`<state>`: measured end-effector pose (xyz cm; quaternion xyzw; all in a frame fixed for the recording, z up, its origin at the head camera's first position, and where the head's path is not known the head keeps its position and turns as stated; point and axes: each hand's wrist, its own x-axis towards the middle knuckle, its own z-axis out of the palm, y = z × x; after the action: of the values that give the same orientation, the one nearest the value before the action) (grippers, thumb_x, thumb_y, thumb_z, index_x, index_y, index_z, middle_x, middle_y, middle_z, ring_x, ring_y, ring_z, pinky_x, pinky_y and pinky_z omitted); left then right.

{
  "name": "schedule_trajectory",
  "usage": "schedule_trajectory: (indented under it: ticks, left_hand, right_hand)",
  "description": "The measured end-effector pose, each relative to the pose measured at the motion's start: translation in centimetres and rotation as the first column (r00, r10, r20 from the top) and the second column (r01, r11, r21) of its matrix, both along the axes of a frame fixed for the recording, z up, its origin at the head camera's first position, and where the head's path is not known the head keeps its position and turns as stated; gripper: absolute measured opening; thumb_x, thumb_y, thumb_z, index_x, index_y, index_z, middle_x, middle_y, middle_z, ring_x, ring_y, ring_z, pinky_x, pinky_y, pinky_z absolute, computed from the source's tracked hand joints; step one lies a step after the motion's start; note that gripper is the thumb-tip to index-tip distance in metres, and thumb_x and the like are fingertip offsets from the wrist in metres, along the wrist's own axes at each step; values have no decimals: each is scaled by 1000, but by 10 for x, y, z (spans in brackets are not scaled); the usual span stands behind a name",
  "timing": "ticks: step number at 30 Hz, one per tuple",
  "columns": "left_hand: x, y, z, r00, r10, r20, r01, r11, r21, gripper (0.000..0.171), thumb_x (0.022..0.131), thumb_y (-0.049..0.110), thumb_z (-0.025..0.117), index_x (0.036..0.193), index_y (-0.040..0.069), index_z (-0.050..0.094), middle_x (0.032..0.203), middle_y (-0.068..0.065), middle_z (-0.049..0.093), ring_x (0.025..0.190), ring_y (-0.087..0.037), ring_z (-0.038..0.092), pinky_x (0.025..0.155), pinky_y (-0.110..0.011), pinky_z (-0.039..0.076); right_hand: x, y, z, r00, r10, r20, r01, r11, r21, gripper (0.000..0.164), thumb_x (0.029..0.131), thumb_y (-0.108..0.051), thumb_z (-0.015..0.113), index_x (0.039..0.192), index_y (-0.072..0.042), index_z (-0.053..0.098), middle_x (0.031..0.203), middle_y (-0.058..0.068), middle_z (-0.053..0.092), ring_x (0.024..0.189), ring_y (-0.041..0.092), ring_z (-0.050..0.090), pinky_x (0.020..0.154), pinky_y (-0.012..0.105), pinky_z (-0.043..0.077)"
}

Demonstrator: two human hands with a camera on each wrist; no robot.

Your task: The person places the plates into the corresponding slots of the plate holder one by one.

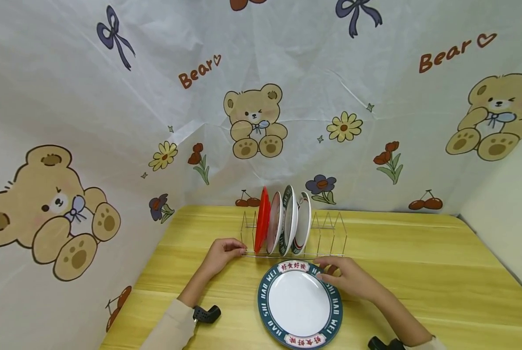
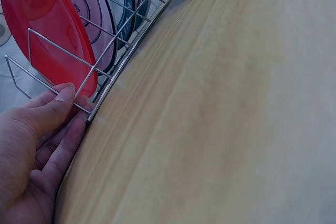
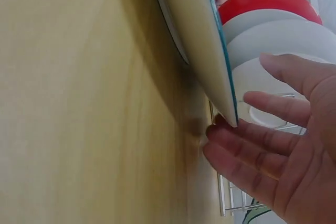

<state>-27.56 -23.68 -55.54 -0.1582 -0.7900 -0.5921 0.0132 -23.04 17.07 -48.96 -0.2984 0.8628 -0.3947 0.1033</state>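
Observation:
My left hand [image 1: 223, 255] pinches the left end of a wire dish rack [image 1: 331, 255]; in the left wrist view its thumb and fingers [image 2: 63, 95] close on the wire beside the red plate [image 2: 44, 30]. A white plate with a dark green lettered rim [image 1: 299, 304] lies in front of the rack. At that plate's upper right rim is my right hand [image 1: 350, 277], fingers spread and loosely bent. From the right wrist view, fingertips meet the rim's edge [image 3: 223, 66], while the thumb stands apart; no grip shows.
Upright in the rack stand a red plate [image 1: 262, 221], a pinkish plate [image 1: 275, 223], a green-rimmed plate [image 1: 290, 221] and a white dish [image 1: 303, 223]. Slots at the rack's right end hold nothing. A bear-print cloth [image 1: 287, 58] hangs behind the wooden table [image 1: 418, 253].

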Motion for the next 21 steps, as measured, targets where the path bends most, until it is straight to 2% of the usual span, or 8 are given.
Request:
schedule_trajectory:
  ticks: [6,13,17,18,19,21]
  left_hand:
    - [1,1,1,1000,6,13,-6,1000,17,8,90,11,77,97,7,79,94,-8,76,84,-21,71,76,-26,58]
    - [1,2,-1,1000,26,6,-26,1000,2,9,89,6,77,98,5,78,94,-8,76,84,-22,71,76,-25,57]
    - [1,2,-1,1000,20,2,-20,1000,1,8,90,7,76,98,6,78,94,-7,76,84,-21,71,76,-26,58]
    - [1,2,-1,1000,16,1,-16,1000,2,8,90,8,76,98,7,78,94,-7,76,84,-19,71,76,-26,58]
    - [3,3,2,1000,20,-1,-20,1000,-5,8,90,7,76,98,6,78,94,-7,76,84,-19,71,76,-26,58]
    - [3,2,2,1000,12,3,-12,1000,-8,7,91,9,76,97,7,78,94,-6,76,84,-18,71,77,-26,58]
  right_hand:
    - [-1,-1,-6,995,30,98,-28,999,-28,45,96,-27,73,133,-4,65,120,12,67,88,19,63,73,26,56]
    - [-3,1,-13,985,61,163,-47,995,-83,58,87,-7,79,141,-8,59,124,14,64,92,20,60,77,27,55]
    - [-3,4,-14,972,130,198,-107,987,-123,63,89,1,74,147,-10,53,134,16,61,105,27,62,87,27,54]
    - [-4,5,-14,964,154,218,-125,982,-142,64,90,1,73,149,-11,52,138,17,59,111,31,61,90,25,53]
    - [-4,7,-13,953,180,243,-142,976,-164,64,91,1,72,150,-12,50,143,18,55,118,35,59,95,30,52]
    - [-4,9,-12,930,223,292,-168,965,-203,64,93,0,69,152,-13,48,152,17,48,132,41,49,102,27,47]
